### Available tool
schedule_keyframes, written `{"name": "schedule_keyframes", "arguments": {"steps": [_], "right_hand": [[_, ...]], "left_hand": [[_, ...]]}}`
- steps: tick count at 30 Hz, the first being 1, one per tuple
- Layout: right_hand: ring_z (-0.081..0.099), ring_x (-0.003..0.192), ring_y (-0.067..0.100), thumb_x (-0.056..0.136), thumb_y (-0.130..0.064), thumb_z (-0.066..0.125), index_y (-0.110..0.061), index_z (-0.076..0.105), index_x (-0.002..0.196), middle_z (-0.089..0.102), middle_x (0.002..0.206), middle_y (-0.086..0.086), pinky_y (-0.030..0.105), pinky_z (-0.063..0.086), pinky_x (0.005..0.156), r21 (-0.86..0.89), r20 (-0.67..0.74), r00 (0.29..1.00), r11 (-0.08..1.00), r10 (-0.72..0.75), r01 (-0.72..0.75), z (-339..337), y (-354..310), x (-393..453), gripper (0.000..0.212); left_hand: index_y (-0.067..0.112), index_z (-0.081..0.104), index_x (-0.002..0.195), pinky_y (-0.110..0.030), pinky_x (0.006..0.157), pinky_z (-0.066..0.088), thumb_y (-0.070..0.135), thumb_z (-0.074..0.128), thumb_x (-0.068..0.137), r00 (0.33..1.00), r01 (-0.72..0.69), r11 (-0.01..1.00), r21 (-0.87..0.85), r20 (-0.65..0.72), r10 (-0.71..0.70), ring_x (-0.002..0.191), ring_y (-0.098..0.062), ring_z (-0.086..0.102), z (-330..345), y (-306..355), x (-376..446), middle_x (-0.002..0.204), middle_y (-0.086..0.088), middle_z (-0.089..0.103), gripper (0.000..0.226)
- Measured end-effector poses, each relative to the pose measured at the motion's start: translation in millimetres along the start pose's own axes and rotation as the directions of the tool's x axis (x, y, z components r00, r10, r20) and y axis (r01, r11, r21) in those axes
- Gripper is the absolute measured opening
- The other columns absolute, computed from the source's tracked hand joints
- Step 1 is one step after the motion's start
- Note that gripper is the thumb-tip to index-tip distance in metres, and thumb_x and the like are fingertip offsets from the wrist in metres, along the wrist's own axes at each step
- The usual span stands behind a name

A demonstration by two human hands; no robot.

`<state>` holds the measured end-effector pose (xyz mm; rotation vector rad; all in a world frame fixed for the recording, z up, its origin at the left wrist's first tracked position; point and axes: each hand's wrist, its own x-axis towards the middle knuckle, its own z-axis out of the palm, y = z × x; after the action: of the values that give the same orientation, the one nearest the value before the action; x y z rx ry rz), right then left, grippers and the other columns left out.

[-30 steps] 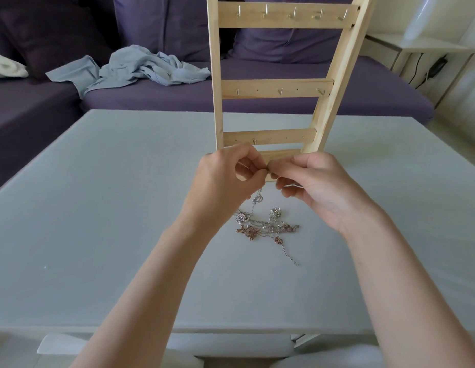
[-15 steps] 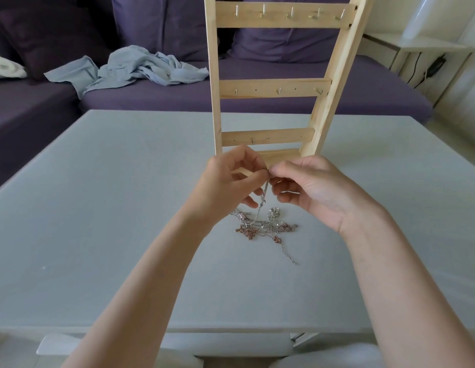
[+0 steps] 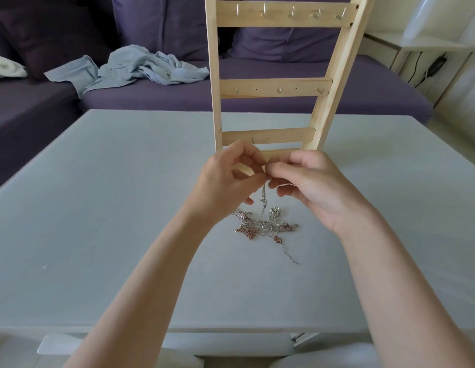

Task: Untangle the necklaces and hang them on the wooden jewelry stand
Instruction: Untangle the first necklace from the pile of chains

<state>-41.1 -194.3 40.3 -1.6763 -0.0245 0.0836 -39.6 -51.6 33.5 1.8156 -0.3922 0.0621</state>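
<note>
A tangle of silver and rose-gold necklaces (image 3: 265,225) lies on the pale table (image 3: 98,208), just in front of the wooden jewelry stand (image 3: 274,87). The stand is upright, with three crossbars carrying small metal hooks, all bare. My left hand (image 3: 225,184) and my right hand (image 3: 316,187) meet fingertip to fingertip above the tangle. Both pinch the top of one silver chain (image 3: 263,197), which hangs down from the fingers to the pile. A loose chain end (image 3: 289,254) trails toward me.
A purple sofa (image 3: 284,102) runs behind the table, with a crumpled light-blue cloth (image 3: 140,69) on its seat. A small white side table (image 3: 430,46) with a cable stands at the right. The table's near edge is close to my body.
My hands have lowered slightly and the fingers shifted their pinch. More of the silver chain now hangs free between them above the pile.
</note>
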Motion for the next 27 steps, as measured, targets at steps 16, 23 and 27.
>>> {"name": "schedule_keyframes", "arguments": {"steps": [16,23,27], "right_hand": [[0.052,0.053,0.011,0.075,0.007,0.062,-0.013,0.056,0.078,0.059,0.056,-0.002,0.023,0.044,0.059,-0.116,-0.008,1.000,0.993,-0.013,0.012,-2.6,3.1,2.0,0.021],[0.046,0.050,0.013,0.074,0.005,0.057,-0.013,0.048,0.075,0.051,0.052,-0.003,0.023,0.041,0.056,-0.137,0.004,1.000,0.990,0.010,-0.009,1.7,2.8,0.2,0.020],[0.043,0.050,0.013,0.079,0.010,0.051,-0.012,0.045,0.074,0.048,0.056,0.001,0.021,0.039,0.052,0.067,0.038,0.999,0.997,0.029,-0.032,0.6,-1.1,-1.2,0.023]], "left_hand": [[0.025,0.062,0.068,-0.025,0.053,0.054,0.006,0.069,0.079,1.000,0.025,0.986,0.166,-0.013,-0.023,0.065,-0.014,0.063,-3.3,-5.8,0.5,0.068,0.006,0.066,0.022],[0.021,0.060,0.068,-0.017,0.047,0.049,0.000,0.066,0.078,0.999,-0.031,0.982,0.187,0.050,0.022,0.060,-0.009,0.058,-0.1,-0.4,-2.2,0.068,0.004,0.060,0.024],[0.017,0.061,0.071,-0.016,0.050,0.048,0.001,0.065,0.081,0.996,0.068,0.997,-0.027,0.064,-0.066,0.055,-0.002,0.055,-1.0,3.5,-2.7,0.062,0.012,0.058,0.019]]}}
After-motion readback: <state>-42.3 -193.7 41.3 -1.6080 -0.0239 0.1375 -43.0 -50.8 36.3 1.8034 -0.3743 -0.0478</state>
